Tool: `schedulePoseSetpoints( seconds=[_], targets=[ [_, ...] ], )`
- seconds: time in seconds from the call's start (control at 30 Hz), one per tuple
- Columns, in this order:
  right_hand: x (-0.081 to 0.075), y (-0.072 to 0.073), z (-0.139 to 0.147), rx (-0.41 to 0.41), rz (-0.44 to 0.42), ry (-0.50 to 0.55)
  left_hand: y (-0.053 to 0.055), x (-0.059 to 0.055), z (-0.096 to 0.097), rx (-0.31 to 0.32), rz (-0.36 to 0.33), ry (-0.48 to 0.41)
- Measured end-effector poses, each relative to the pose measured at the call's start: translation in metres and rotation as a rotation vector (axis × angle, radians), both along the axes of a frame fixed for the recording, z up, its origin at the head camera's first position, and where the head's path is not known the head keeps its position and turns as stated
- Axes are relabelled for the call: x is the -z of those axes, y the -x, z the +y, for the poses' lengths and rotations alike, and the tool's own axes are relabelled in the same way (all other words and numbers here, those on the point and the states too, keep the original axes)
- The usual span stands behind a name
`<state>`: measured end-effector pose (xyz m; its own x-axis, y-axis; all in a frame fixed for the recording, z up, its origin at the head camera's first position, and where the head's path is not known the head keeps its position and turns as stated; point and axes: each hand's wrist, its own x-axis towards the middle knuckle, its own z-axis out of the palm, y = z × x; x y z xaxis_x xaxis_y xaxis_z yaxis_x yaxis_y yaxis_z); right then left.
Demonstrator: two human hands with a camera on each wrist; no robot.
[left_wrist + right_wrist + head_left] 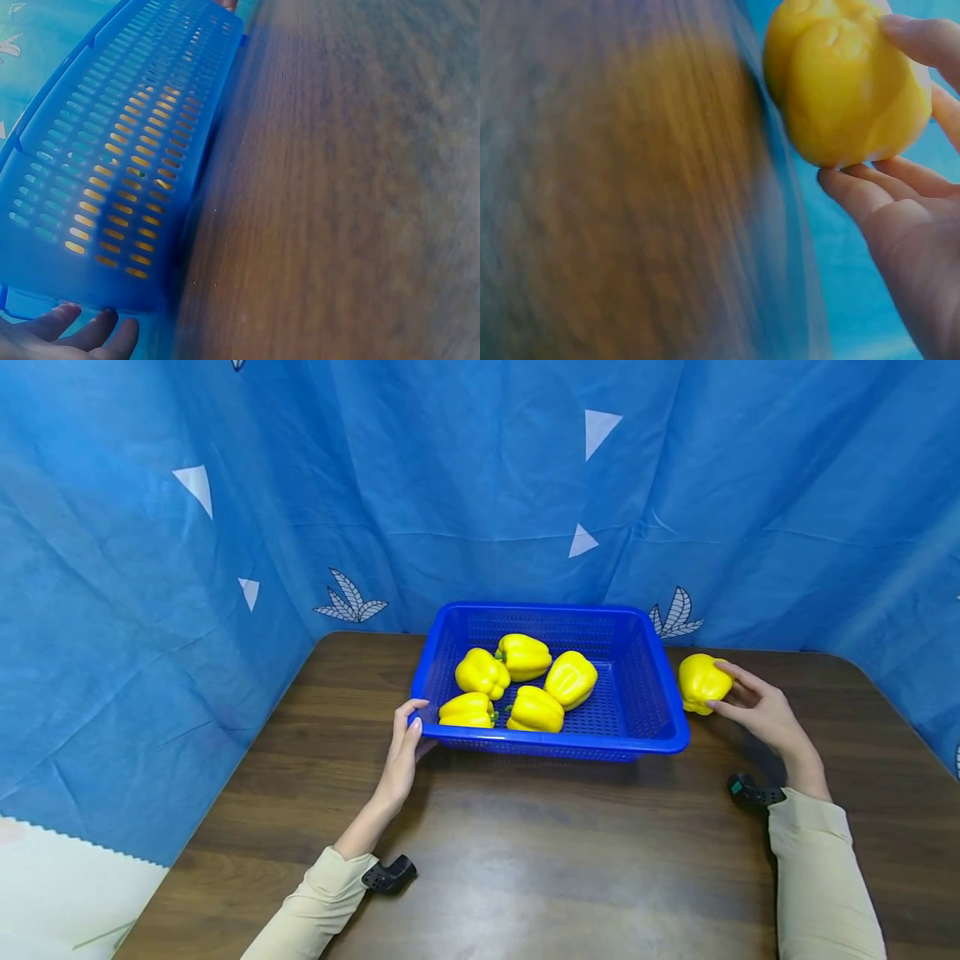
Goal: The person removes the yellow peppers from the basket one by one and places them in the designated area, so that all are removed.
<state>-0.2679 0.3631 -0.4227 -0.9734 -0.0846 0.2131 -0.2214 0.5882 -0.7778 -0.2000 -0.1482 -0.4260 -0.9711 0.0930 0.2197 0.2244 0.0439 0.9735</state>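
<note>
Hands (401, 756) (767, 714): both gripping | pepper (699, 683): glossy, yellow, lobed | basket (555, 740): blue, perforated

Your head camera looks forward and down from above the surface (555, 852), taking in both far corners. Your left wrist view looks closely along the near wall of the basket (127, 161); your right faces one pepper (847, 90) up close. The head view shares both.

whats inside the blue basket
Five yellow peppers sit inside the blue basket, with bare perforated floor toward the right; the floor directly under the peppers is covered.
</note>
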Motion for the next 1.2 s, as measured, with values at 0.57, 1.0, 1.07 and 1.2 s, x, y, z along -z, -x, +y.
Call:
schedulePoseSetpoints(
  seconds=[0.57,1.0,1.07,1.2],
  targets=[
    [0.008,-0.001,0.007,-0.045,-0.052,-0.023,-0.001,-0.003,0.004,0.012,-0.06,-0.095],
    [0.002,0.002,-0.001,-0.025,-0.069,-0.027,-0.001,-0.006,0.007,-0.016,-0.061,-0.141],
    [0.002,0.003,-0.002,-0.027,-0.075,-0.029,-0.001,-0.005,0.007,-0.026,-0.055,-0.143],
    [0.001,0.003,-0.003,-0.023,-0.104,-0.04,-0.001,-0.004,0.01,-0.05,-0.058,-0.144]
  ],
)
